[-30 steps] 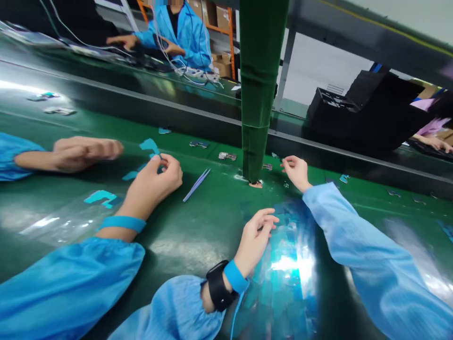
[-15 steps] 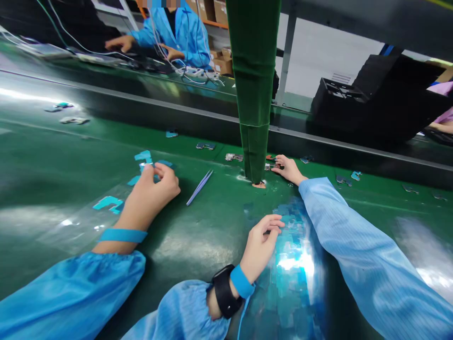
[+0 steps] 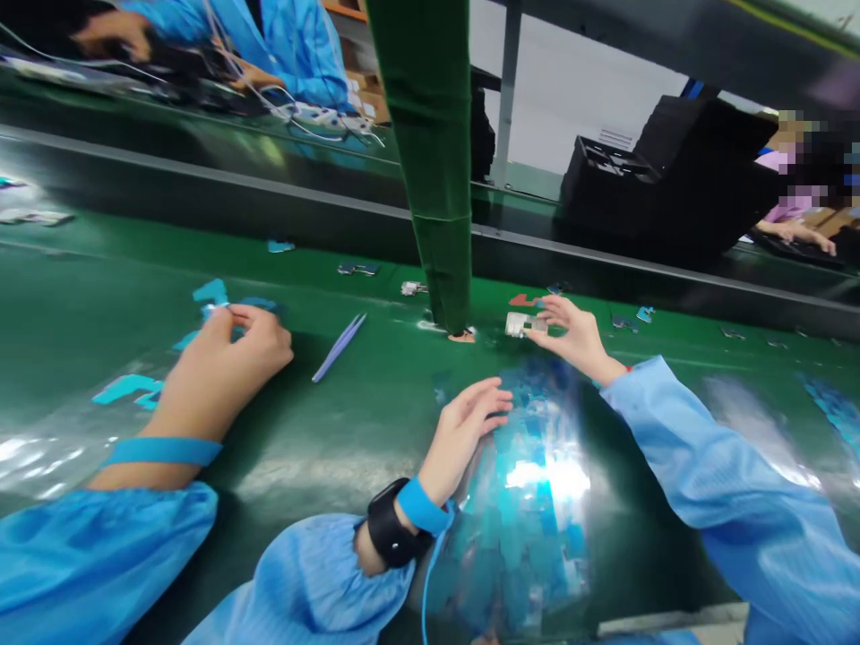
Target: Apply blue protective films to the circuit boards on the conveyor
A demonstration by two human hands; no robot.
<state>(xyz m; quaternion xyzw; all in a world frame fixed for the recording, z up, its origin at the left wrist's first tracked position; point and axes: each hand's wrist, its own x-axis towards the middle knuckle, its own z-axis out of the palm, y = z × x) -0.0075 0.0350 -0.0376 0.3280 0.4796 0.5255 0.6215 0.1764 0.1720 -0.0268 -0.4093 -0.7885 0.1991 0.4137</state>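
My right hand [image 3: 571, 336] pinches a small silver metal plate [image 3: 517, 323] with cutouts between thumb and fingers, just right of the green post. Behind the plate lies a flat orange-red piece [image 3: 522, 300]. My left hand [image 3: 467, 421], with a blue strap and a black band at its wrist, hovers with fingers stretched out and holds nothing. Beneath and beside it, glossy blue film pieces [image 3: 530, 528] spread over the green table. At left, a co-worker's hand [image 3: 225, 358] pinches something by a blue film piece [image 3: 210, 292].
A green-wrapped post [image 3: 436, 179] rises from the table in front of me. Purple-blue tweezers [image 3: 339, 348] lie left of it. Small metal and blue parts [image 3: 358, 269] line the table's back strip. Black bins [image 3: 611, 179] and other people are beyond.
The view has swung right, so the post and tweezers sit further left. My right hand has drawn the metal plate out from beside the post. My left hand's fingers have straightened somewhat.
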